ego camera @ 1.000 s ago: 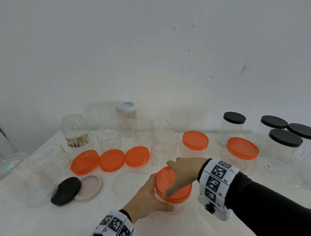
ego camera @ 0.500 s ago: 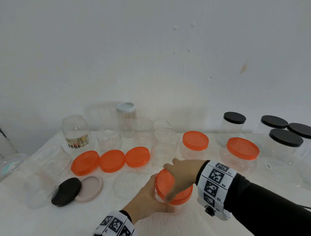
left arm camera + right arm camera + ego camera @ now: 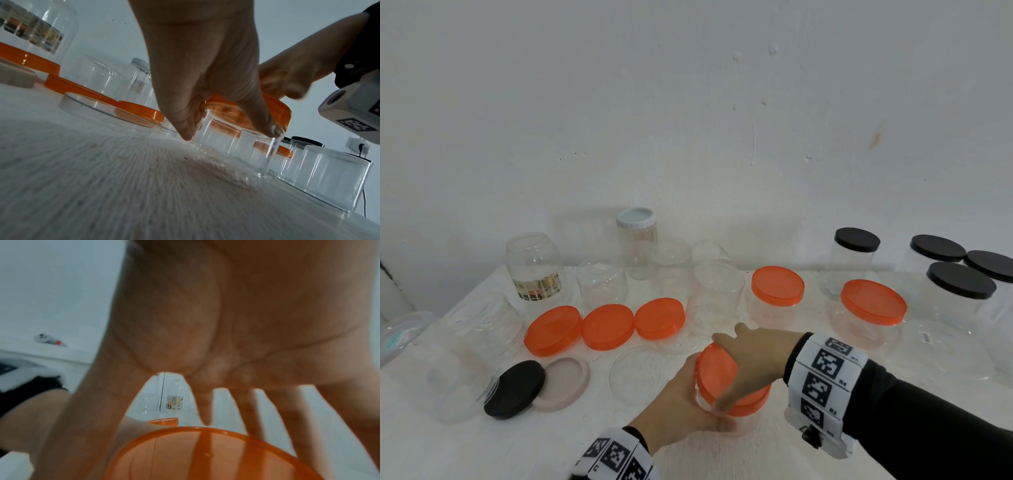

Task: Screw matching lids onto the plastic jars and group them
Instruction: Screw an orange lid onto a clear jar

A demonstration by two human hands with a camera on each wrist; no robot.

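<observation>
A small clear plastic jar (image 3: pixel 748 422) stands near the table's front, and the left wrist view shows its see-through wall (image 3: pixel 224 146). My left hand (image 3: pixel 683 402) grips its side, thumb and fingers (image 3: pixel 184 128) wrapped round the wall. An orange lid (image 3: pixel 717 370) sits on the jar's mouth, tilted toward the left. My right hand (image 3: pixel 751 359) covers it from above with fingers curled over the rim. In the right wrist view the lid (image 3: pixel 205 456) lies under my spread fingers (image 3: pixel 261 410), which are blurred.
Three loose orange lids (image 3: pixel 607 327) lie in a row behind, with a black lid (image 3: pixel 515 389), a pinkish lid (image 3: pixel 563 382) and a clear lid (image 3: pixel 640 375) to the left. Open jars (image 3: pixel 717 301) stand at the back. Orange-lidded jars (image 3: pixel 873 306) and black-lidded jars (image 3: pixel 960 286) stand at right.
My right hand has turned on the orange lid, its fingers sweeping round the rim. The left hand keeps hold of the jar in the same spot.
</observation>
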